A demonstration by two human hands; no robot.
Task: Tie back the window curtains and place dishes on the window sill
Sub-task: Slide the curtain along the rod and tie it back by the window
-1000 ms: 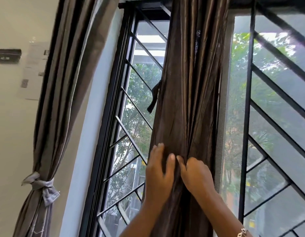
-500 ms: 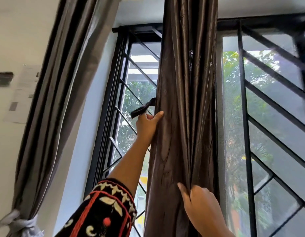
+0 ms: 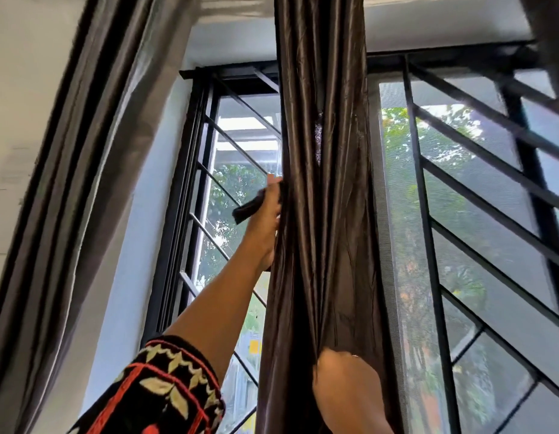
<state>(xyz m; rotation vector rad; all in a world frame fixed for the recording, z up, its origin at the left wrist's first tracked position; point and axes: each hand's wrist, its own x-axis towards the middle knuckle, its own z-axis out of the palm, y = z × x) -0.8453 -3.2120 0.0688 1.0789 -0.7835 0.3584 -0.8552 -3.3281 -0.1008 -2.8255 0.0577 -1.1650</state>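
Observation:
A dark brown curtain [image 3: 322, 189] hangs gathered in front of the window's middle. My left hand [image 3: 269, 220] is raised high at the curtain's left edge and grips a black tie strap [image 3: 248, 208], whose loose end sticks out to the left. Its fingers are partly hidden behind the fabric. My right hand [image 3: 344, 380] is low, pinching the bunched curtain folds from the front. A second, grey-brown curtain [image 3: 84, 151] hangs at the far left. No dishes or sill are in view.
Black diagonal window bars [image 3: 478, 189] cross the mesh pane on the right, and more bars [image 3: 222, 142] cross the open pane on the left. A black window frame [image 3: 184, 214] runs beside the white wall [image 3: 137, 245]. Trees show outside.
The view has tilted further up, and the left curtain's tie has dropped out of frame. My left hand rose from the folds to the black strap and gripped it. My right hand stays on the folds.

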